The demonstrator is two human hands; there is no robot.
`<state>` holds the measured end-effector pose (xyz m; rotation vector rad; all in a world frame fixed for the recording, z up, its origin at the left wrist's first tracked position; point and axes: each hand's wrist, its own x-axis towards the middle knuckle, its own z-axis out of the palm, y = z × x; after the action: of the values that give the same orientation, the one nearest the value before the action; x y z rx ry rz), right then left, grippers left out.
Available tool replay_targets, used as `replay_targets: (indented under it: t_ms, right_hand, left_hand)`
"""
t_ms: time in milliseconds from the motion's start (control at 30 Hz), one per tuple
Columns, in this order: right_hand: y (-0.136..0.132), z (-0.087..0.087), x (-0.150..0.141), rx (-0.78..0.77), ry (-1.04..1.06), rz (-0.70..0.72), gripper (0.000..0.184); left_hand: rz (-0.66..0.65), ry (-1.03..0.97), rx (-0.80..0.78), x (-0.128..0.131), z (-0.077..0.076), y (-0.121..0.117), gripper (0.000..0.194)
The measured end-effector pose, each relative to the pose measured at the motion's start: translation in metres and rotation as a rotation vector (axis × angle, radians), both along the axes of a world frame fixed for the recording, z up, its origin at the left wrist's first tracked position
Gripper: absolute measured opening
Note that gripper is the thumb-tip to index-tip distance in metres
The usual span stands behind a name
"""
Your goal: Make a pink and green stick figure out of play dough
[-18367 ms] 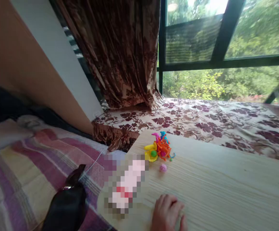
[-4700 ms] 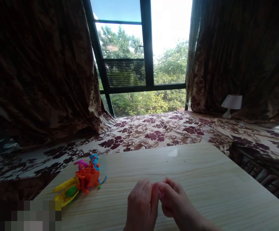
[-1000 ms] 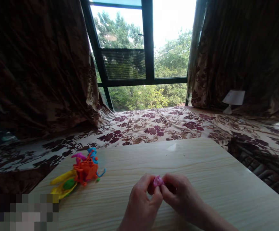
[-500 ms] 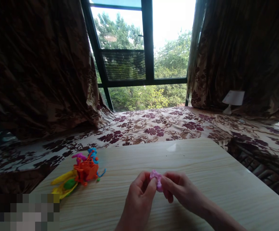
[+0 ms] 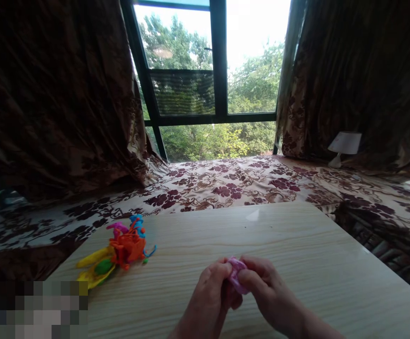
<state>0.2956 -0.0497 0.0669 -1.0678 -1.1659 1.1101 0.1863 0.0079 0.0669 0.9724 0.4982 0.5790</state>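
Observation:
A small lump of pink modelling clay (image 5: 237, 275) is held between both hands, above the near middle of the table. My left hand (image 5: 208, 292) grips its left side, with the thumb pressed on top. From the right, my right hand (image 5: 266, 287) pinches the same lump between thumb and curled fingers. The clay looks creased and uneven, and its underside is hidden by the fingers.
On the table's (image 5: 197, 240) left part lie orange clay pieces (image 5: 129, 247), yellow clay (image 5: 92, 259) with a green lump (image 5: 103, 267), blue clay (image 5: 137, 225) and magenta clay (image 5: 119, 229). A white lamp (image 5: 345, 142) stands beyond, on the flowered cloth (image 5: 226, 183) by the window.
Both hands have closed further around the pink clay, and the lump has shifted slightly right and down. My left thumb has moved up onto it. The clay pile looks unchanged.

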Motion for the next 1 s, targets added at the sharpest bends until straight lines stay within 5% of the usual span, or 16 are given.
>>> replay_targets:
  t_ms: [133,233,433,567,1000]
  right_hand:
    - [0.001,-0.014,0.004,-0.153,0.287,-0.065,0.020]
    - [0.003,-0.017,0.008,-0.112,0.294,-0.082,0.022]
    - [0.007,-0.002,0.012,0.022,-0.007,-0.049,0.028]
    - [0.007,-0.005,0.015,0.045,-0.041,-0.040,0.026]
    - [0.002,0.002,0.017,0.099,-0.430,-0.073,0.030]
  left_hand:
    - [-0.016,-0.126,-0.176,0.002,0.001,-0.003,0.020]
    - [0.020,-0.112,-0.142,0.003,0.001,-0.001,0.020]
    - [0.279,0.223,0.634,-0.006,0.008,0.012,0.020]
    - [0.242,0.269,0.979,-0.011,0.017,0.013,0.026]
    - [0.171,0.369,0.975,-0.011,0.010,0.017,0.029]
